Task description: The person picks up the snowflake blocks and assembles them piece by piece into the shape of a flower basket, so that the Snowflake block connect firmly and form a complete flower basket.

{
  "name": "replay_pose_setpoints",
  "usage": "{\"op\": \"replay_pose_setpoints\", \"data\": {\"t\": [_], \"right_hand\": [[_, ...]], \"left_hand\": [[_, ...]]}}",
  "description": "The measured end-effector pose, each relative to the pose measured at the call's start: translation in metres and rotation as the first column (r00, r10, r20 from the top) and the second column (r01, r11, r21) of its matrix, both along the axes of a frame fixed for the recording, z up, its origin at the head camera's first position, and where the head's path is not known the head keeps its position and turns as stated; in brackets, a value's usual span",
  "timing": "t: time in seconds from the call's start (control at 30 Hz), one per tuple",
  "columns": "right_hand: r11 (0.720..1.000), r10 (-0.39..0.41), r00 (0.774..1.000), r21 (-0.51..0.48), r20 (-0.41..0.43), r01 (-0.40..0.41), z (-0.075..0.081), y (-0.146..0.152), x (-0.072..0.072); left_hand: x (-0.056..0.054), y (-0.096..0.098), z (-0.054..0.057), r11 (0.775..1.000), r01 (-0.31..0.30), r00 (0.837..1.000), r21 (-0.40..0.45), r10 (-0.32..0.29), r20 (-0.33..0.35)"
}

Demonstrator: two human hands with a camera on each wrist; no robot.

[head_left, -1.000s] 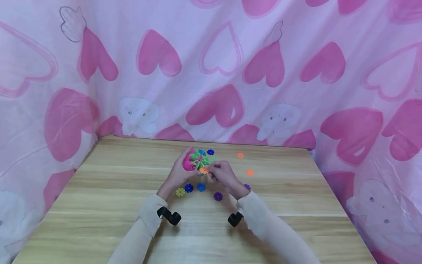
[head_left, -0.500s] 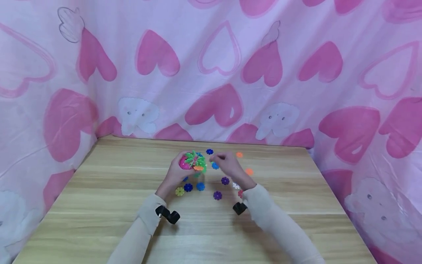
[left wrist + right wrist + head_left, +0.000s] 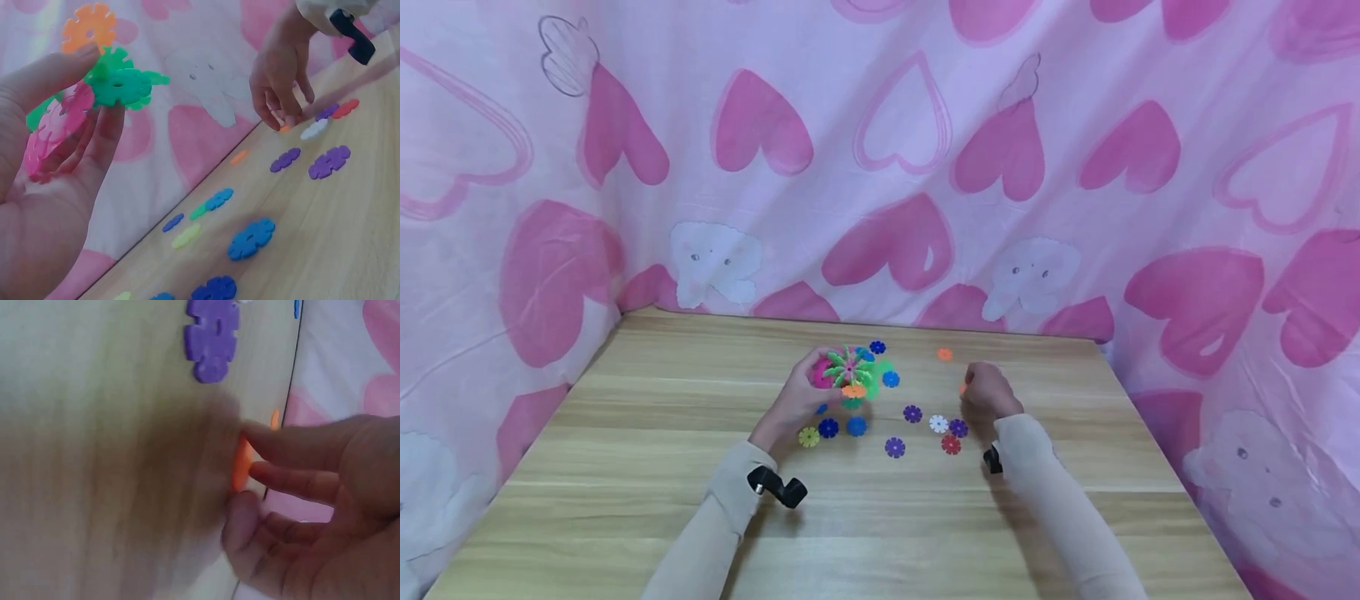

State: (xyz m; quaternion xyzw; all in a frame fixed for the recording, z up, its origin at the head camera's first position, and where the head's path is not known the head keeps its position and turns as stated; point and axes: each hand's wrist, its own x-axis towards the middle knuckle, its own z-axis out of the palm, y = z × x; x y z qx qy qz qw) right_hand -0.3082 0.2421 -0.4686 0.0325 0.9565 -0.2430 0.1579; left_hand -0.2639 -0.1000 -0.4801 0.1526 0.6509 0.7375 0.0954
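A: Leftmost grip?
B: Left hand (image 3: 792, 400), raised above the table (image 3: 865, 533), thumb and fingers grasping a cluster of notched discs (image 3: 850, 369): pink, green, an orange one sticking out.
A: Below it?
B: Yellow disc (image 3: 808, 437), dark blue disc (image 3: 828, 428) just beside, then blue disc (image 3: 857, 427). All flat on the wood.
A: Moving right.
B: Light blue disc (image 3: 891, 379); nearer the wearer, two purple discs (image 3: 895, 447), a little apart. Next a white disc (image 3: 938, 424), with a red disc (image 3: 951, 445) and a third purple disc (image 3: 958, 428) grouped close to it.
A: Right end?
B: Right hand (image 3: 991, 390), low at the tabletop, fingertips and thumb curled round an orange disc (image 3: 241, 464). Firmness of the pinch: cannot tell. Another orange piece (image 3: 944, 354) lies farther back, near it.
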Motion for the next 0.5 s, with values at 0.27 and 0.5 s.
{"op": "replay_pose_setpoints", "data": {"t": [0.27, 0.5], "right_hand": [[0.996, -0.037, 0.999, -0.078, -0.002, 0.037, -0.005, 0.001, -0.005], [0.829, 0.218, 0.976, -0.526, -0.013, -0.192, 0.037, -0.023, 0.014]], "left_hand": [[0.004, -0.002, 0.008, 0.997, 0.062, 0.998, 0.053, -0.063, 0.007], [0.003, -0.007, 0.008, 0.973, 0.171, 0.985, 0.155, -0.173, 0.004]]}}
